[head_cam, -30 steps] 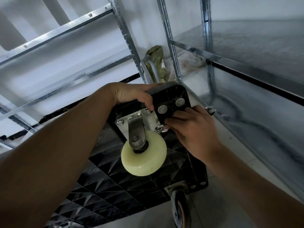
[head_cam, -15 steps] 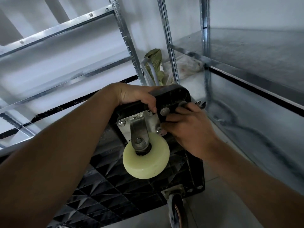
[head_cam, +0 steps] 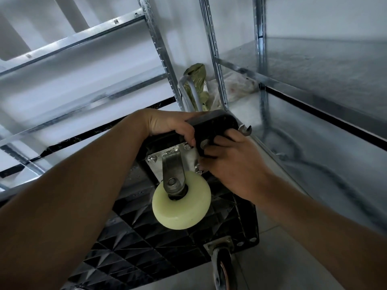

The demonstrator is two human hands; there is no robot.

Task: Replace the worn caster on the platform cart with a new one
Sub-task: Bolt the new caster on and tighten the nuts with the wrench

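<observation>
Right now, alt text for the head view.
The left hand grips a corner of the upturned cart while the right hand holds a wrench beside the bolted plate of a pale yellow caster. A darker caster sits below, metal shelving behind.

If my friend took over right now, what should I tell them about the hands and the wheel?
Left hand grips a corner of the tipped-up cart.
Right hand holds a wrench at the mounting plate.
Pale caster sits on the plate, three bolts showing.
To do: check the corner hidden under the right hand; bolt tightness can't be told.
</observation>
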